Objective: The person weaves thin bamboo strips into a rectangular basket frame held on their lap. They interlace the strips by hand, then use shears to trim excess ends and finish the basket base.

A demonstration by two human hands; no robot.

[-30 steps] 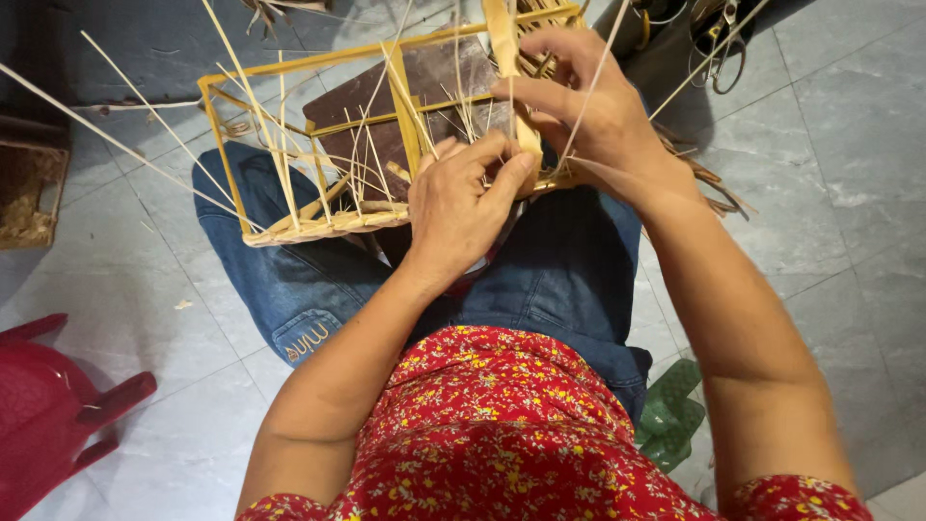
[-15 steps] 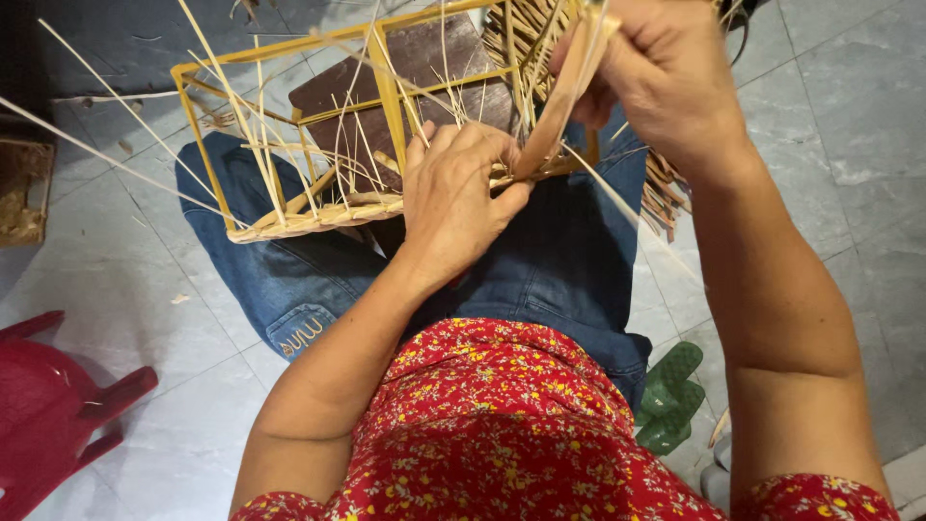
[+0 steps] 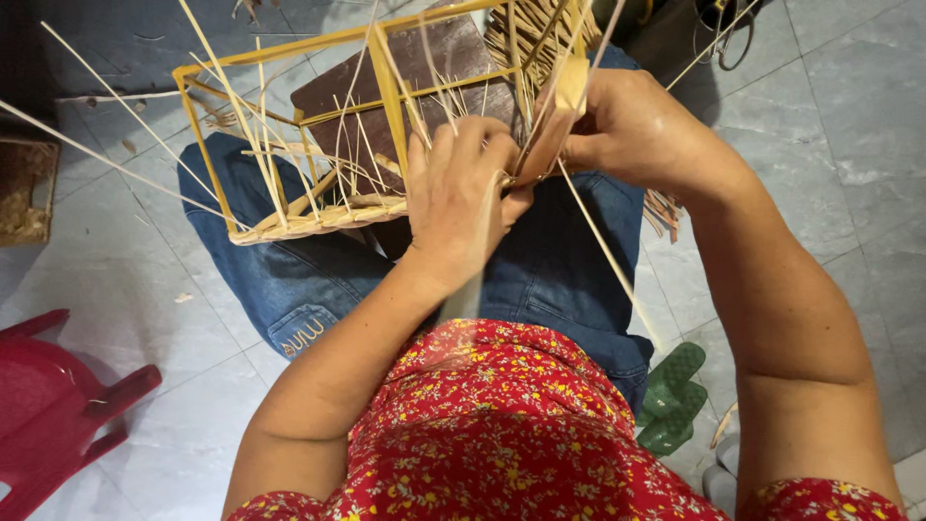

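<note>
A yellow bamboo basket frame [image 3: 289, 125] rests on my lap over blue jeans, with thin bamboo slivers sticking up from its woven base [image 3: 318, 220]. My left hand [image 3: 461, 198] presses on the near right corner of the frame, its fingers curled over a pale strip. My right hand [image 3: 627, 125] pinches a flat bamboo strip [image 3: 559, 121] just right of the left hand. A thin long sliver [image 3: 608, 256] runs down from the hands toward my right knee. A woven section [image 3: 540, 34] shows at the frame's far right.
A red plastic chair [image 3: 53, 405] stands at the lower left. A green sandal [image 3: 675, 396] lies by my right thigh. A brown woven piece [image 3: 24, 193] sits at the left edge. Grey floor tiles [image 3: 849, 125] surround me. Dark objects lie at the top right.
My right hand has dropped from above the frame to the near right corner, bringing the flat strip down beside my left hand. The frame has shifted slightly.
</note>
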